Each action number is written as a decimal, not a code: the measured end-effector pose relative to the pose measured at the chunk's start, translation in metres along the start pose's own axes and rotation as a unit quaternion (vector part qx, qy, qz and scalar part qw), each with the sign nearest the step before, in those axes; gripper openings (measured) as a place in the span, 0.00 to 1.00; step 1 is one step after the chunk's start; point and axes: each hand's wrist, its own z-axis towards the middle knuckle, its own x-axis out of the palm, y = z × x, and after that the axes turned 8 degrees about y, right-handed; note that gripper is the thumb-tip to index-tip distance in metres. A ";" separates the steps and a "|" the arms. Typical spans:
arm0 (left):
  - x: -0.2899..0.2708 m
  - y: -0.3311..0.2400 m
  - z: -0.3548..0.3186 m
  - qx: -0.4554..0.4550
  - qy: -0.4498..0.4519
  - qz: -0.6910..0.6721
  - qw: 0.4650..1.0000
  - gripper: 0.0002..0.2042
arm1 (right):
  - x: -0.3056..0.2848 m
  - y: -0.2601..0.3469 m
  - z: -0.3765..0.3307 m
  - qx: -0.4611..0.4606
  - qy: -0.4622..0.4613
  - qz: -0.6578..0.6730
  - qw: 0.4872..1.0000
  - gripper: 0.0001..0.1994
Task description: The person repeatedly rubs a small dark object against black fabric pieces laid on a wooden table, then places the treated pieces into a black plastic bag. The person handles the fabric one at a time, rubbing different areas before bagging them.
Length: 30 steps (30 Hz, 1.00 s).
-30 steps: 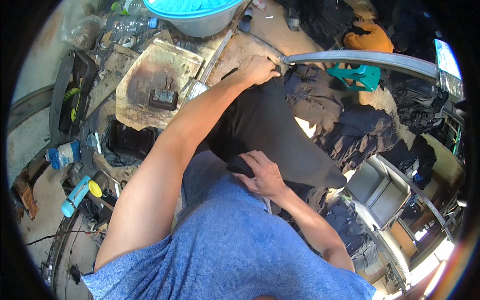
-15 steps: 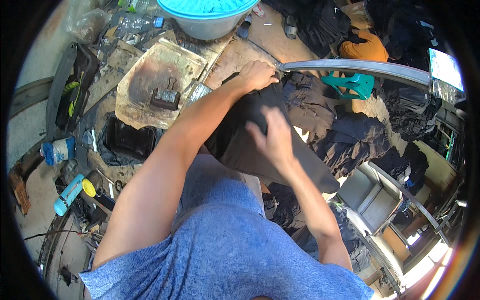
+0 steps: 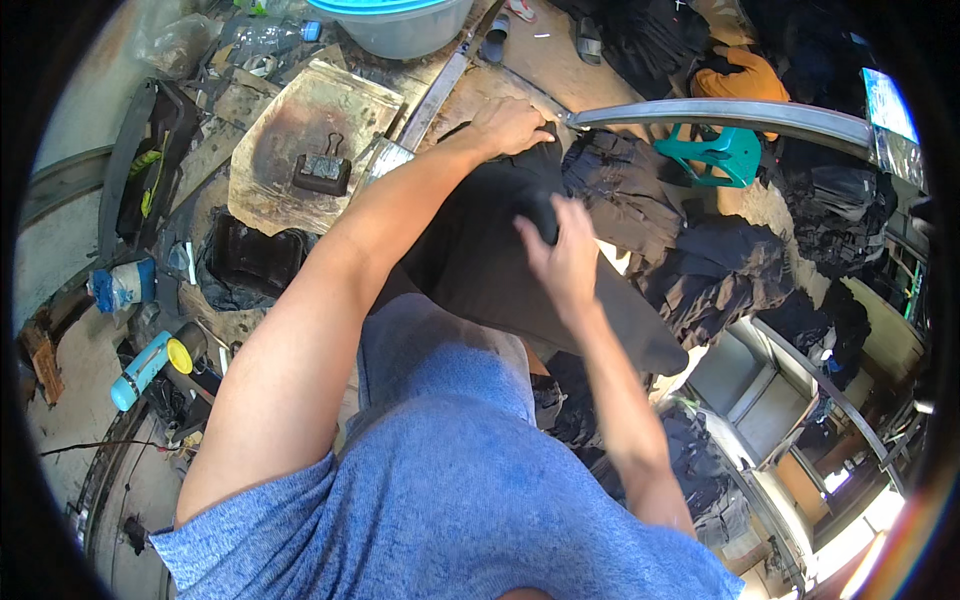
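A smooth black sheet of fabric or leather-like material (image 3: 480,250) spreads in front of my body, its rounded lower corner pointing to the right. My left hand (image 3: 508,127) lies over its far edge with the fingers curled down, gripping it near the end of a grey metal bar. Over the middle of the sheet, my right hand (image 3: 568,250) is curled, thumb and fingers around a dark rounded lump (image 3: 538,212). Whether that lump is a bunched part of the sheet or a separate thing, I cannot tell. The right fingers are slightly blurred.
A stained board (image 3: 290,120) with a black binder clip (image 3: 323,172) lies at the left. Beyond it stands a tub (image 3: 410,30). The curved metal bar (image 3: 720,118) crosses near a green stool (image 3: 725,155). Dark cloth heaps (image 3: 720,270) lie right. A person in orange (image 3: 740,78) is farther off.
My right hand has gone from spread fingers above the sheet to curled around the dark lump. My left hand keeps its hold on the edge. The whole view has shifted slightly.
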 end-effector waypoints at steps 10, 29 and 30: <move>0.007 0.005 0.003 0.031 -0.023 -0.001 0.999 0.26 | -0.013 0.018 -0.057 -0.065 0.138 0.101 0.983 0.25; 0.020 -0.017 0.024 -0.055 0.010 0.112 0.992 0.25 | -0.006 -0.019 -0.044 0.005 0.041 -0.012 0.999 0.27; 0.021 -0.017 0.023 -0.063 0.018 0.101 0.993 0.25 | -0.004 -0.005 -0.072 -0.025 0.080 -0.005 0.996 0.27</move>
